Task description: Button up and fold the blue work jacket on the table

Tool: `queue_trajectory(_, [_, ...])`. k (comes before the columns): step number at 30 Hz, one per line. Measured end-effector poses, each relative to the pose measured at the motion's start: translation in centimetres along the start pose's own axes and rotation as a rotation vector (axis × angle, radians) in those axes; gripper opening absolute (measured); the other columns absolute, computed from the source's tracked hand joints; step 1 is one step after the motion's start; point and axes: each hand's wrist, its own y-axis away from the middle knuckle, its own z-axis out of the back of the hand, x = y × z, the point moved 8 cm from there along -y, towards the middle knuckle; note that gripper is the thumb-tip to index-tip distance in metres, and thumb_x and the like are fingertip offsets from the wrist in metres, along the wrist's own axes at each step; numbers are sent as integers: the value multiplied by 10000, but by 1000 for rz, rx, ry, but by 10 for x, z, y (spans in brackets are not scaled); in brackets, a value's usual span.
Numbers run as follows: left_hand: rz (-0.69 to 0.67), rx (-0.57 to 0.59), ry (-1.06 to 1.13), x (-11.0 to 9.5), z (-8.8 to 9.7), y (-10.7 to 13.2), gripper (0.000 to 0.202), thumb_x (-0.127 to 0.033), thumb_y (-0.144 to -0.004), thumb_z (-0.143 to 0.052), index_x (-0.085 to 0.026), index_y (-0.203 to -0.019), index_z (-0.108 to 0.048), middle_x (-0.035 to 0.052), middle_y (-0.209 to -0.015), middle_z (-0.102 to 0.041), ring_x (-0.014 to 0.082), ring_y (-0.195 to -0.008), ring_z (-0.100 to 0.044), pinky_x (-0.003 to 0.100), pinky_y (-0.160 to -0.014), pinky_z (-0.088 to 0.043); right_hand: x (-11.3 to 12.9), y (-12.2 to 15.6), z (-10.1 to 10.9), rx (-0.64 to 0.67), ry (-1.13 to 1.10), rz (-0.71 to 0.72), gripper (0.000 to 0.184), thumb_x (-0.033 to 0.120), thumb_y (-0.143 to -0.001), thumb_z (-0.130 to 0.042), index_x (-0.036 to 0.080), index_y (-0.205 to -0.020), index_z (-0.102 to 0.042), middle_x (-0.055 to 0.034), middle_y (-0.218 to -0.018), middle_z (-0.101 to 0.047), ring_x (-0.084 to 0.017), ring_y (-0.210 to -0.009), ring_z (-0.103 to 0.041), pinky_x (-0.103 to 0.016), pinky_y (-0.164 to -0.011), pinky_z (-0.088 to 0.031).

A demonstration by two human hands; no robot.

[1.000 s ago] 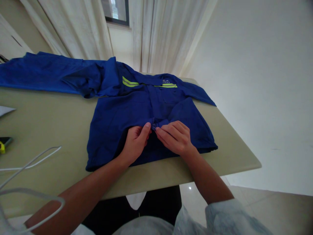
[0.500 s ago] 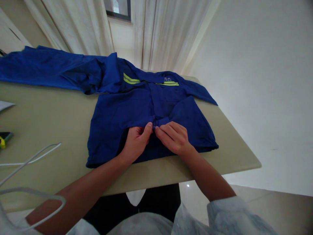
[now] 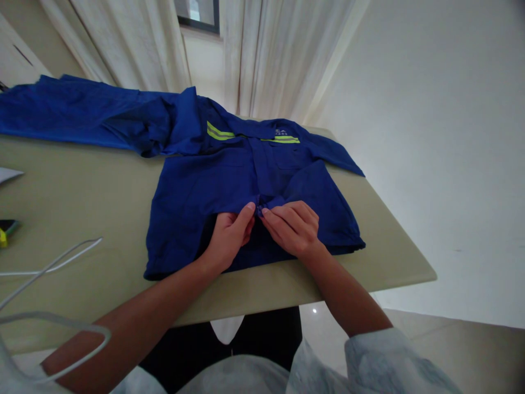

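A blue work jacket (image 3: 205, 183) with yellow-green reflective strips lies front up, its collar toward the curtains and its hem toward me. Its front edges meet in the middle, where a short stretch of zipper (image 3: 259, 207) shows between my hands. My left hand (image 3: 230, 232) is closed on the left front edge, thumb on top and fingers under the cloth. With thumb and fingers pinched, my right hand (image 3: 292, 225) grips the right front edge beside the zipper. Whether a zipper pull sits in the fingers is too small to tell.
More blue clothing (image 3: 82, 112) stretches along the table's back left. The pale table (image 3: 102, 202) ends at a right corner near a white wall (image 3: 451, 137). A white cable (image 3: 61, 262) loops at left, near a black and yellow object (image 3: 6, 232). Curtains (image 3: 139, 44) hang behind.
Both hands stay at the zipper. My right hand has shifted slightly, its fingers a little higher and further right. The jacket lies nearly as before.
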Motion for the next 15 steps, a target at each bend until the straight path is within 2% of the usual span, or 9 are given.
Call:
queue_trajectory(4, [3,-5,4,-2,-1,0,568,-625,-795,-758,-195,-553,-476,-58,-493,-391,43,-397,-320,172,-355,-239,1,-3,-3,27,65,11,175,142,-944,-737,239,-1089,-726,-29,-922,-761,-202,-799,-616,-378,-699,-510])
queue_trajectory(10, [-33,-4,-10,-3,-3,1,563,-622,-777,-778,-197,-578,-467,-66,-516,-384,38,-412,-312,165,-367,-237,3,-2,-8,63,90,-25,98,145,-978,-693,229,-1022,-717,-35,-812,-688,-202,-753,-571,-378,-672,-465])
queue_trajectory(15, [-37,-14,-24,1,-2,0,535,-598,-799,-772,-194,-604,-480,-64,-532,-393,40,-421,-318,166,-372,-235,4,-2,-13,112,108,-58,103,153,-1009,-652,236,-982,-706,-28,-767,-648,-198,-726,-548,-379,-654,-439])
